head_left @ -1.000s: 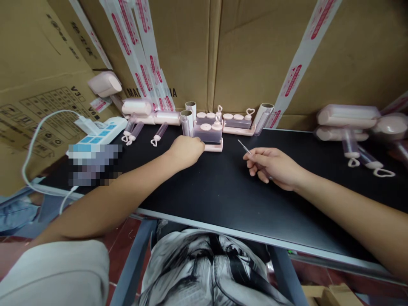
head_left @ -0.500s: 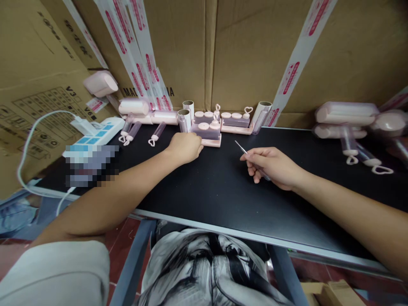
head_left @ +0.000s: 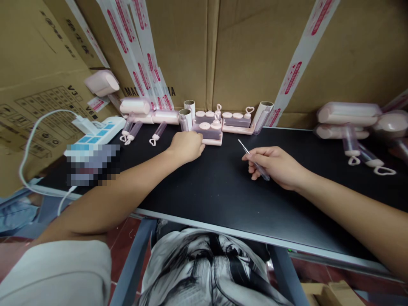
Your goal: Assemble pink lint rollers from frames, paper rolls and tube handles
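Note:
My left hand is closed at the lower left of the front pink lint roller; its fingertips are mostly hidden. This roller has a white roll standing upright at its left, a purple see-through part with round pink caps, and a heart-shaped loop. My right hand, apart from the rollers, pinches a small screwdriver with a clear handle. Its thin metal shaft points up and left, the tip above the black tabletop. Two similar lint rollers stand behind, one of them a pink roller to the right.
More lint rollers lie at the back left, and others at the right. A white power strip with a cable stands left, beside a blurred-out item. Cardboard walls the back. The black table has a pale front edge.
The screwdriver has turned slightly in my right hand, showing more of its handle. My left hand stays at the front lint roller. The whole view has shifted a little.

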`<move>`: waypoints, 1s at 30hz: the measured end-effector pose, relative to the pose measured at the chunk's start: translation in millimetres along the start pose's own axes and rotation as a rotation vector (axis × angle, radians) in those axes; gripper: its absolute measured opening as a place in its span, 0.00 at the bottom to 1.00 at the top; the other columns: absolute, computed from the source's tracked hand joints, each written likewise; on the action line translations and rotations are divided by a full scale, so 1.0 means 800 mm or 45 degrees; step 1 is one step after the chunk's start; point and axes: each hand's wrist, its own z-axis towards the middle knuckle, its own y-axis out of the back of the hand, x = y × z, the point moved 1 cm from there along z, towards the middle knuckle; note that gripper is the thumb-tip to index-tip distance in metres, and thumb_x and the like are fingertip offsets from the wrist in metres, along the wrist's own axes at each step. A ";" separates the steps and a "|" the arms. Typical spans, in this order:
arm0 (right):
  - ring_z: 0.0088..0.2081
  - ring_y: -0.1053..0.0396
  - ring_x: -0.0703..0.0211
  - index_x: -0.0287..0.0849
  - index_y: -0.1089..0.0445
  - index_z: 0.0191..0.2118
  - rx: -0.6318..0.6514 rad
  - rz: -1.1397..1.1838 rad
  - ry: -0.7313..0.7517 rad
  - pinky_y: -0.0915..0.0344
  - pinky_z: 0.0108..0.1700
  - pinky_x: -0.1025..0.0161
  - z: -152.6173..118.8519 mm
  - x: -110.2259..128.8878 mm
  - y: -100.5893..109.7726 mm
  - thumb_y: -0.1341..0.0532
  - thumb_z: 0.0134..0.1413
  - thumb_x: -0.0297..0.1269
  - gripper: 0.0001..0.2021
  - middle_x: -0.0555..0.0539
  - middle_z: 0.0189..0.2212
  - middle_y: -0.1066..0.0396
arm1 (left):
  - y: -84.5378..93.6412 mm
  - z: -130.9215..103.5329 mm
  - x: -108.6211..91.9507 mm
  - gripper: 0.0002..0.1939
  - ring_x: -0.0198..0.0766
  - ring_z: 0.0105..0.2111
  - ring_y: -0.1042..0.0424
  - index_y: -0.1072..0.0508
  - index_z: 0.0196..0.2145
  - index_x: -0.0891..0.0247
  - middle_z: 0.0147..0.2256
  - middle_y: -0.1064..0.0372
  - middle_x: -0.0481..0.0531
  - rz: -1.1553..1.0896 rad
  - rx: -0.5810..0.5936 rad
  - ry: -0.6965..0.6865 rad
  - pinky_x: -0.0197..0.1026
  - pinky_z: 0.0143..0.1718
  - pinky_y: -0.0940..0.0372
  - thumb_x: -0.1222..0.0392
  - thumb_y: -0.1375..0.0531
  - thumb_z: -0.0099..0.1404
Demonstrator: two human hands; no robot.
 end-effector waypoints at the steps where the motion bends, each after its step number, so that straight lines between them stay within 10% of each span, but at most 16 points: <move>1: 0.23 0.30 0.61 0.40 0.19 0.29 -0.011 -0.018 -0.002 0.26 0.22 0.65 -0.001 0.001 0.000 0.20 0.40 0.45 0.15 0.48 0.21 0.30 | 0.000 0.000 0.000 0.20 0.61 0.44 0.18 0.19 0.49 0.65 0.42 0.19 0.67 0.000 -0.002 -0.004 0.52 0.39 0.29 0.50 0.44 0.74; 7: 0.18 0.39 0.64 0.42 0.19 0.31 -0.126 -0.364 0.038 0.44 0.18 0.65 0.000 0.006 0.013 0.28 0.51 0.49 0.14 0.50 0.19 0.33 | 0.005 -0.004 -0.004 0.19 0.59 0.44 0.18 0.20 0.51 0.65 0.44 0.19 0.66 -0.004 -0.017 -0.012 0.50 0.40 0.29 0.50 0.44 0.74; 14: 0.35 0.25 0.50 0.43 0.21 0.44 -0.232 -1.783 0.081 0.36 0.39 0.58 0.039 0.018 0.099 0.36 0.61 0.43 0.12 0.43 0.34 0.20 | 0.013 -0.018 -0.009 0.21 0.58 0.44 0.18 0.20 0.50 0.64 0.46 0.19 0.63 -0.022 -0.059 -0.045 0.49 0.38 0.30 0.49 0.46 0.76; 21: 0.40 0.26 0.42 0.35 0.24 0.44 -0.312 -2.017 -0.261 0.40 0.40 0.53 0.066 0.019 0.187 0.41 0.63 0.39 0.13 0.29 0.42 0.21 | 0.020 -0.030 -0.012 0.23 0.56 0.46 0.18 0.20 0.54 0.61 0.50 0.19 0.58 -0.063 -0.051 -0.091 0.47 0.35 0.33 0.46 0.46 0.75; 30: 0.45 0.27 0.42 0.37 0.22 0.42 -0.317 -2.093 -0.355 0.39 0.42 0.52 0.059 0.033 0.192 0.43 0.65 0.41 0.15 0.29 0.47 0.21 | 0.019 -0.033 -0.011 0.22 0.55 0.45 0.18 0.19 0.53 0.60 0.47 0.18 0.56 -0.105 -0.083 -0.124 0.47 0.33 0.36 0.46 0.46 0.75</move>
